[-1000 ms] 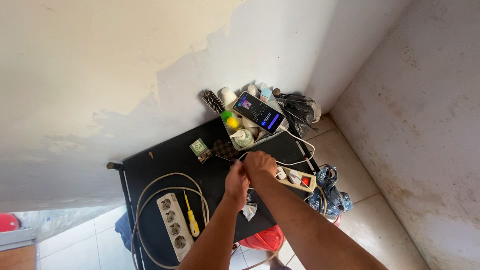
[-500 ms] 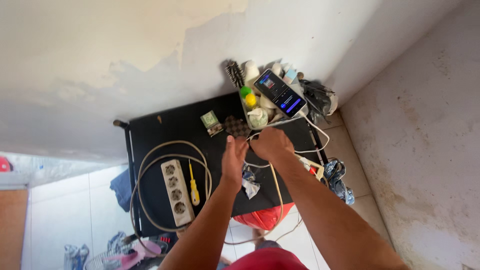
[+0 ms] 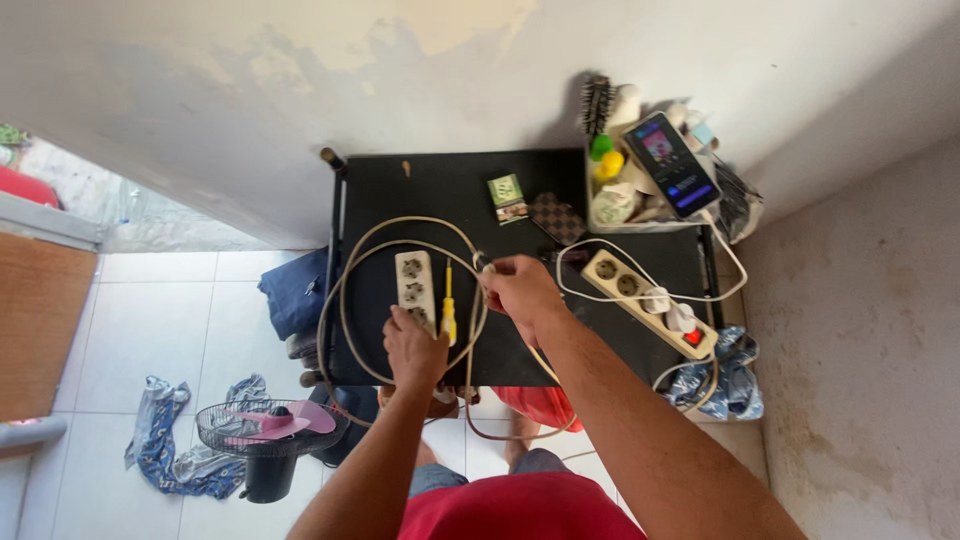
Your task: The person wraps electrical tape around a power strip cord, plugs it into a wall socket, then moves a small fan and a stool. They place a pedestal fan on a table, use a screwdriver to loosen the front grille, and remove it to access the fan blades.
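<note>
White tiled floor, stained walls, and a black counter (image 3: pixel 440 190) pushed into the corner, seen from straight above. The left hand (image 3: pixel 413 350) is down on the near end of a white power strip (image 3: pixel 415 288), fingers pressed onto it, closed against its body rather than wrapped round it. That strip lies with its long axis running near to far, so it stretches away from the left hand toward the wall. Just right of it lies a yellow screwdriver (image 3: pixel 449 305), parallel to the strip, between the two hands. The right hand (image 3: pixel 520 293) is clamped round a dark plug (image 3: pixel 483 264) at the end of a grey cable (image 3: pixel 345 300), which loops wide around the strip. The plug sits just right of the strip's far end, nearer the right hand's side. Further right, a second strip (image 3: pixel 640 298) lies slanted, with adapters plugged in. A phone (image 3: pixel 672 163) leans in the far corner clutter. On the floor to the left stands a small fan (image 3: pixel 265 425).
</note>
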